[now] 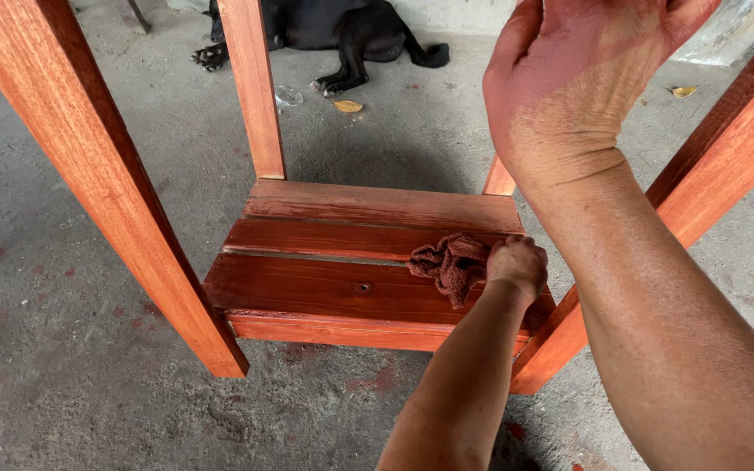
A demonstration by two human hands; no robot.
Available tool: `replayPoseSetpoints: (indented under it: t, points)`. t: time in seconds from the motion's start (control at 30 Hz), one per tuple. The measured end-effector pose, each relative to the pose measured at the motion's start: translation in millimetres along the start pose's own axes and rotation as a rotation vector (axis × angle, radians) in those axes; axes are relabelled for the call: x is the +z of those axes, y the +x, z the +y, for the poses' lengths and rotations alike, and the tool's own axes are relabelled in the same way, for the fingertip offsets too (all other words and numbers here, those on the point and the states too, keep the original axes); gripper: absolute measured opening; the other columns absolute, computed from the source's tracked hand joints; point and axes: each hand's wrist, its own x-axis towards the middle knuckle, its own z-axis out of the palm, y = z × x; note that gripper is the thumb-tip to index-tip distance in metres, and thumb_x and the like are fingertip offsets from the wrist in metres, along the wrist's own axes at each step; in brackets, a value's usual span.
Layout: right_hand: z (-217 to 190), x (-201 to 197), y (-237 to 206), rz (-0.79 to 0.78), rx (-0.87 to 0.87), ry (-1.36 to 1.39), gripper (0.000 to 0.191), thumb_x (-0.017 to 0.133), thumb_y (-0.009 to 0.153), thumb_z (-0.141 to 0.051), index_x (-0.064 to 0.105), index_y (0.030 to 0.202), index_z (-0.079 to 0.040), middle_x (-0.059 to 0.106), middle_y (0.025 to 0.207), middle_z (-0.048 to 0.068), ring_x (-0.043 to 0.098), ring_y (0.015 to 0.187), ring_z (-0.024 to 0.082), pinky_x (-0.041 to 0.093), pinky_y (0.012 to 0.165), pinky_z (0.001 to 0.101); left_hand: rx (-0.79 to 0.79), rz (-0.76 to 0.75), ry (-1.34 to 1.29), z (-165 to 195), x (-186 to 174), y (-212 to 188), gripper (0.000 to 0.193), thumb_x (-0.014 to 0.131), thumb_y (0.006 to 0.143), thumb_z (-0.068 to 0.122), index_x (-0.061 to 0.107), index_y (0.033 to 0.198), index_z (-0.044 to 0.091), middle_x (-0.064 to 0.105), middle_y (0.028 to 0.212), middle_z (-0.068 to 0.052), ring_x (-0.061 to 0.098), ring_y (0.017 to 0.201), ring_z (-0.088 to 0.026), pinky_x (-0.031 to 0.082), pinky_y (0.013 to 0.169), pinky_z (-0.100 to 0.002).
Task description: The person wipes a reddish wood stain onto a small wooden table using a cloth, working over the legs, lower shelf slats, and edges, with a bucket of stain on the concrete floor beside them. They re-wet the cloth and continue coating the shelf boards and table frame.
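— The fingers [499, 258] of the left hand [518, 267]: how are they set?

— They are curled tight into a fist, and a rag [448, 263] is bunched in them. The rag is stained red-brown, and most of it spills out to the left of the knuckles.

— And where is the rag laid?

— It is pressed onto the slats [325, 286] low down between the legs, at their right end, across the gap between the second and third boards. The long axis of the slats runs left to right, so nearly the whole run of wood lies to the left of the fingers.

— Is the finish even along that run?

— No. The nearer boards are seen dark and wet-looking; the far board [377, 205] is paler and streaked.

— What is known of the right hand [569, 83]?

— It is raised close to the camera, back turned to the lens, well above the slats. Its fingertips are cut off by the top edge, so whether anything is gripped cannot be told.

— Which hand is nearer the rag, then?

— The left, by far; the rag is already held by it. The right is kept well apart, up by the right leg [730, 144].

— What else is seen around?

— A thick left leg [106, 174] in the foreground, a back leg [255, 87] beyond, a stained concrete floor [63, 401], and a black dog [333, 26] lying behind.
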Motion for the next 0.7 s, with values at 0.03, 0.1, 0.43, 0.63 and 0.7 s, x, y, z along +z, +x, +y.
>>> replayPoseSetpoints:
  t: [0.03, 0.1, 0.43, 0.63, 0.7]
  points:
    - [-1, -1, 1, -0.005, 0.009, 0.008, 0.019, 0.064, 0.084, 0.001, 0.063, 0.1, -0.008, 0.061, 0.103, 0.01, 0.051, 0.112, 0.031, 0.029, 0.107, 0.0498, -0.012, -0.015, -0.035, 4, -2, 0, 0.035, 0.047, 0.097, 0.021, 0.071, 0.121, 0.012, 0.064, 0.134, -0.009, 0.057, 0.128, -0.027, 0.045, 0.109, -0.042]
    - [-2, -4, 2, -0.017, 0.024, 0.027, 0.02, 0.063, 0.084, 0.001, 0.063, 0.102, -0.008, 0.061, 0.103, 0.01, 0.051, 0.112, 0.032, 0.03, 0.109, 0.0504, -0.034, -0.038, -0.099, 12, -3, 5, 0.038, 0.052, 0.096, 0.031, 0.07, 0.122, 0.012, 0.063, 0.134, -0.009, 0.056, 0.128, -0.029, 0.043, 0.11, -0.043]
    - [-6, -10, 2, 0.013, 0.016, 0.026, 0.022, 0.062, 0.087, 0.002, 0.063, 0.105, -0.008, 0.062, 0.107, 0.012, 0.051, 0.112, 0.033, 0.029, 0.105, 0.048, -0.048, -0.003, -0.037, 32, 15, 27, 0.046, 0.048, 0.098, 0.03, 0.059, 0.141, 0.021, 0.065, 0.138, -0.004, 0.053, 0.136, -0.026, 0.04, 0.109, -0.046]
    - [-13, -10, 3, 0.014, 0.046, 0.046, 0.018, 0.063, 0.088, 0.002, 0.061, 0.103, -0.008, 0.061, 0.102, 0.011, 0.052, 0.109, 0.033, 0.03, 0.107, 0.0498, -0.094, -0.253, -0.176, 15, -16, 36, 0.047, 0.046, 0.1, 0.039, 0.064, 0.14, 0.022, 0.067, 0.14, -0.004, 0.063, 0.132, -0.022, 0.052, 0.106, -0.045]
    - [-14, -11, 3, 0.0, 0.058, 0.064, 0.017, 0.063, 0.09, 0.002, 0.061, 0.103, -0.008, 0.061, 0.1, 0.011, 0.053, 0.108, 0.032, 0.03, 0.107, 0.0498, -0.096, -0.352, -0.186, 10, -26, 33, 0.051, 0.052, 0.094, 0.043, 0.062, 0.14, 0.023, 0.066, 0.139, -0.003, 0.062, 0.131, -0.02, 0.051, 0.107, -0.045]
